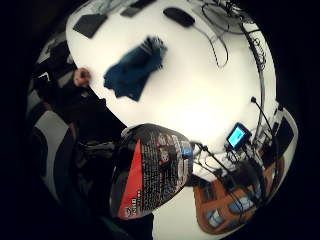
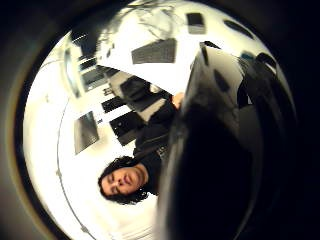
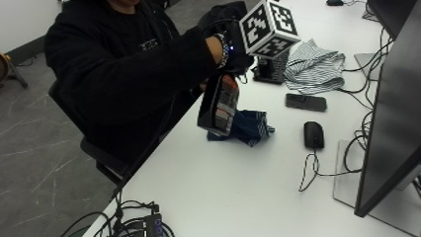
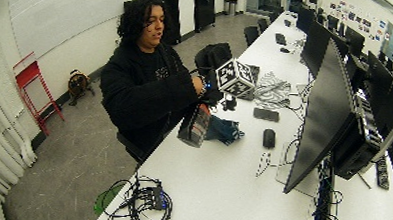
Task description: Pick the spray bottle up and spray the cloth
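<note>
Pick-up done, spraying not yet seen: black plastic spray bottle with a red and grey label [image 3: 220, 106] lifted clear of the long white table [image 3: 224, 192], hanging near the table's front edge, close to the seated person. Tilted, base lowermost, upper end hidden inside the gloved right hand [image 3: 231, 53]. Hand clamped round the bottle's top, fingers curled about it; whether a finger sits on the trigger cannot be told. Crumpled dark blue cloth with pale stripes [image 3: 248, 127] lying flat on the table just behind and below the bottle's base, a short way in from the front edge; seen from the palm as a blue heap [image 1: 135, 70] well apart from the bottle's label [image 1: 152, 170].

Next move, as a judgement: nozzle to be turned toward the blue cloth, bottle held above it, trigger squeezed. Nozzle direction not visible, so aim needs checking first.

Also on the table: black phone [image 3: 306, 102] and black computer mouse [image 3: 314, 134] beyond the cloth, striped grey fabric [image 3: 315, 64] farther back.
</note>
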### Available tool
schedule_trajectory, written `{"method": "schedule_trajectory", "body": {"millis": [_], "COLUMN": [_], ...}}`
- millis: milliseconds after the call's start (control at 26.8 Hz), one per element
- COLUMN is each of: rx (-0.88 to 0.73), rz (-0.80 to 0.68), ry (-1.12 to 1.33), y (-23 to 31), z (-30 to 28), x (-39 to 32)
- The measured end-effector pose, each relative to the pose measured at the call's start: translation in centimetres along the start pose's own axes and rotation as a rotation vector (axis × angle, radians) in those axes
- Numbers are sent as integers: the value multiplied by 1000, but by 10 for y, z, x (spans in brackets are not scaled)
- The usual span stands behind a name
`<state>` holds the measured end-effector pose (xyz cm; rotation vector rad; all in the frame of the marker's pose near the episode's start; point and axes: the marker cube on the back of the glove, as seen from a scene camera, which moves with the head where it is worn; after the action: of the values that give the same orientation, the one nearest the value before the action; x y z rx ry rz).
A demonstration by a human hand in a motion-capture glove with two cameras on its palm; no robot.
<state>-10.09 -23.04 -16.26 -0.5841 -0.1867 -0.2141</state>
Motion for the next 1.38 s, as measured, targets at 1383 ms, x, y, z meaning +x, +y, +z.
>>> {"method": "schedule_trajectory", "body": {"millis": [1383], "rx": [818], "rz": [-435], "ry": [-672], "y": [-205], "z": [66], "x": [-70]}}
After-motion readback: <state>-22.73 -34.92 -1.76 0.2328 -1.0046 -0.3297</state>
